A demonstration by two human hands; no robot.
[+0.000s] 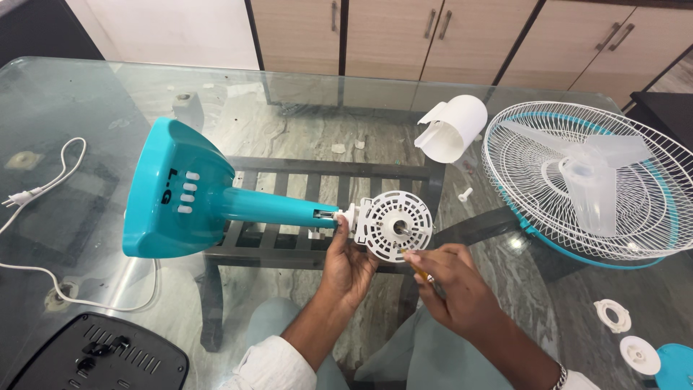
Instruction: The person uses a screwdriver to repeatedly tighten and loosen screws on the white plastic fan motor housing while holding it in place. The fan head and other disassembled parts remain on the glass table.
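My left fingers (345, 242) pinch the white motor mount (394, 225) on the teal fan stand (180, 191). My right fingers (422, 261) pinch a screwdriver (421, 271). The fan cage (588, 188) lies off already.

You are working over a glossy glass worktop (94, 79) that is mirroring the room. The teal fan base (173, 191) is showing smooth, slightly shiny plastic. Your left hand (349, 263) is touching a matt white plastic motor plate (395, 225). The grille (621, 155) is looking like thin white-coated wire, the blades (588, 173) like clear, frosted plastic. The cord (50, 184) is showing smooth white sheathing. The cupboards (390, 32) are showing matt wood-look fronts.
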